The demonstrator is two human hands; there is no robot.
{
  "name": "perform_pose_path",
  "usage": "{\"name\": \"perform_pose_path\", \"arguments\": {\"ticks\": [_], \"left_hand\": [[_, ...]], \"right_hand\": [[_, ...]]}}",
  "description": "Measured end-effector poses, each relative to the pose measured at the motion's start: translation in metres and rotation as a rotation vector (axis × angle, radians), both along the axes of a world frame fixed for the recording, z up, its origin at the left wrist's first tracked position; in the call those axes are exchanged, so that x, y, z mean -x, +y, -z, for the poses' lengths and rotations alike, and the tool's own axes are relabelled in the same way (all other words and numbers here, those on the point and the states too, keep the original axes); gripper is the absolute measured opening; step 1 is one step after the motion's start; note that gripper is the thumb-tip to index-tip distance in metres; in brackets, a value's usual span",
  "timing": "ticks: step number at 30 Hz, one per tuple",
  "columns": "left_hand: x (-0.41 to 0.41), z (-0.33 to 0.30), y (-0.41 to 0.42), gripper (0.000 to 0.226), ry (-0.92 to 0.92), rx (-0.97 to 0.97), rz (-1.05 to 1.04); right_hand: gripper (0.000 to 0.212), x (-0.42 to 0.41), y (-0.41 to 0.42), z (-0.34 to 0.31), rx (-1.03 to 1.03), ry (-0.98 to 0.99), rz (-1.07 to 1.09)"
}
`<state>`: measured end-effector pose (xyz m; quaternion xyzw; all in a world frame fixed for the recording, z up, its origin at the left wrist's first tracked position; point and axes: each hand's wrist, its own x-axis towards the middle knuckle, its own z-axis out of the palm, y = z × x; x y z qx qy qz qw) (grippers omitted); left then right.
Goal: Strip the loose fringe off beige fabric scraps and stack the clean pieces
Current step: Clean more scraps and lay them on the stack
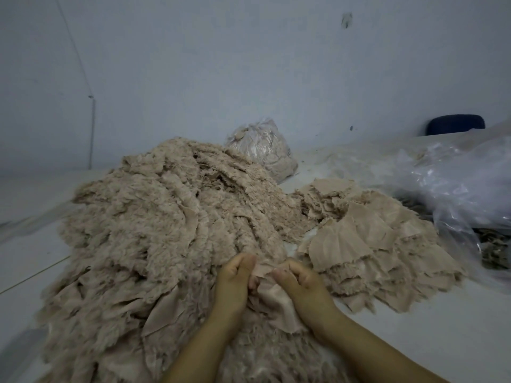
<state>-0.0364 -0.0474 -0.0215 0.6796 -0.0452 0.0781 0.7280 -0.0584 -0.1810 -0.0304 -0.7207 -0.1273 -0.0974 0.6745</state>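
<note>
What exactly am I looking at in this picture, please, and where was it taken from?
There is no machine here: a person works with two bare hands, and the single picture comes from a wide-angle camera worn on the head, looking forward and down. The left hand and the right hand both pinch one small beige fabric scrap between them. To the left lies a big heap of fuzzy, fringed beige scraps. To the right sits a lower pile of flatter beige pieces, probably the cleaned ones. Behind the heap stands a clear plastic bag stuffed with beige material, and crumpled clear plastic sheeting lies at the far right. Everything rests on a pale grey surface.
</note>
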Motion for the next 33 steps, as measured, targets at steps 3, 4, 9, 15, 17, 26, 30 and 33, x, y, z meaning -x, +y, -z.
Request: {"name": "perform_pose_path", "arguments": {"ticks": [3,4,9,15,17,26,30,33], "left_hand": [[-0.009,0.000,0.010,0.035,0.045,0.159,-0.127],[-0.009,0.000,0.013,0.034,0.043,0.156,-0.113],[0.008,0.006,-0.006,0.045,0.145,-0.001,0.266],[0.006,0.007,-0.003,0.022,0.167,0.017,0.319],[0.006,0.006,-0.004,0.035,0.194,0.041,0.416],[-0.002,0.004,0.002,0.022,0.250,0.493,0.324],[0.003,0.005,-0.002,0.016,0.106,0.287,0.326],[0.004,0.006,-0.007,0.010,0.036,0.173,0.190]], "right_hand": [[0.025,0.000,-0.005,-0.004,-0.133,-0.039,0.103],[0.024,-0.001,-0.007,-0.004,-0.175,-0.033,0.125],[0.017,0.000,0.003,-0.001,-0.121,0.109,0.112],[0.016,-0.002,-0.002,-0.002,-0.303,0.274,0.081],[0.010,-0.005,-0.003,-0.003,-0.373,0.288,0.123],[0.005,-0.006,-0.006,-0.001,-0.425,0.452,0.016],[0.014,-0.003,-0.003,-0.001,-0.391,0.372,0.002],[0.011,-0.006,-0.008,-0.003,-0.524,0.325,0.127]]}}
